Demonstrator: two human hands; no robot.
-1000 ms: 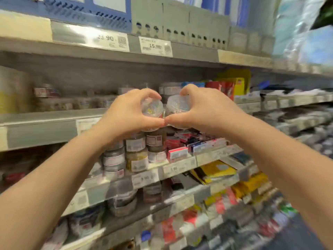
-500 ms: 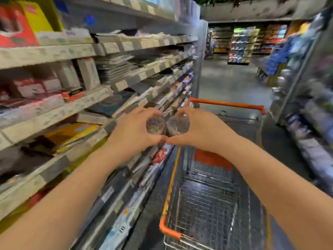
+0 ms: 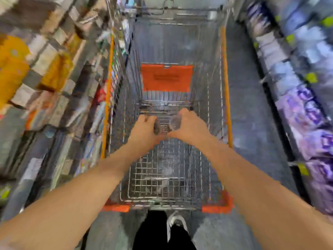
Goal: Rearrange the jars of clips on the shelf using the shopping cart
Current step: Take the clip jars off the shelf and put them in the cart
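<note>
While wire shopping cart (image 3: 224, 69) sits below, left hand (image 3: 144, 131) clasps round jar (image 3: 156, 127), right hand (image 3: 190, 128) clasps clear jar (image 3: 175, 122).

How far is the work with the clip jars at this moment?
Done: two jars are off the shelf. In hand: the left hand grips the left jar, the right hand the right jar, both over the shopping cart. Left: set them down; the blurred basket shows no jars yet.
</note>
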